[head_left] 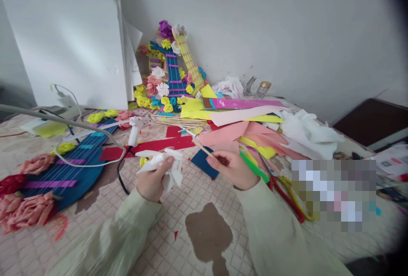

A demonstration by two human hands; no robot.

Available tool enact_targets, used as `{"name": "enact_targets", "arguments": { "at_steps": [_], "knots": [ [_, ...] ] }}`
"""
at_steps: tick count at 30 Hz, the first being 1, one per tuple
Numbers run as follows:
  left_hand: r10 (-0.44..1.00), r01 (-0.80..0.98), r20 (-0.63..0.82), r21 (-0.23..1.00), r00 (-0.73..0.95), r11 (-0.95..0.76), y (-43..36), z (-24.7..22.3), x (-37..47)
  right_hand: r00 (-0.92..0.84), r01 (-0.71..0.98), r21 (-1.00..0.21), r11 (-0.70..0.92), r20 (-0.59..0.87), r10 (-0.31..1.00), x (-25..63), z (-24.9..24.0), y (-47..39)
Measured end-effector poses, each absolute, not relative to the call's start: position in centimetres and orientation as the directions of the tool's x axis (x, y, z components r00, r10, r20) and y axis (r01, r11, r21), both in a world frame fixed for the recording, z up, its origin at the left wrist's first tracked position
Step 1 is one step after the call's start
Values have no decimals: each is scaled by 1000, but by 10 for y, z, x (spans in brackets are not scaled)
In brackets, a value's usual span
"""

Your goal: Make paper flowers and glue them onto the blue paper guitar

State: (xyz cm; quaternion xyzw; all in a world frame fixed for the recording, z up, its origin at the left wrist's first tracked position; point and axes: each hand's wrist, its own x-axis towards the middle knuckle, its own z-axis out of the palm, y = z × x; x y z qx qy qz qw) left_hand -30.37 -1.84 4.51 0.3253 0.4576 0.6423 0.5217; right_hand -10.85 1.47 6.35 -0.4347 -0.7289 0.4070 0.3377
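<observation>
My left hand point(153, 181) is closed around a crumpled white paper flower point(174, 169), its petals sticking out past the fingers. Between the thumb and fingers of my right hand point(234, 167) is a thin wooden stick point(203, 146), its far end pointing up and left. Under that stick lies a dark blue paper piece point(204, 163). A white glue gun point(135, 131) stands just beyond my left hand. Red-handled scissors point(287, 199) and a yellow-handled pair point(298, 201) rest to the right of my right hand.
A blue paper guitar point(86, 172) with paper flowers lies at left. More decorated guitars point(174, 69) lean on the wall. Coloured paper sheets point(236, 133), wooden sticks point(178, 119) and a glass jar point(262, 90) occupy the back. A white cable point(79, 123) loops at left.
</observation>
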Motion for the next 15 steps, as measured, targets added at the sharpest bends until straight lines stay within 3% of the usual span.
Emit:
{"name": "enact_targets", "arguments": {
  "at_steps": [3,7,15],
  "knots": [
    [998,-245,-71,967,0,68,-25,51,-301,-391,235,-956,175,72,917,-110,65,14],
    [954,-66,-52,995,296,75,-33,50,-294,-438,126,-987,103,38,898,-118,62,8],
    [894,-95,2,994,449,46,-36,43,-287,-555,109,-994,12,-51,830,-126,51,3]
  ]
}}
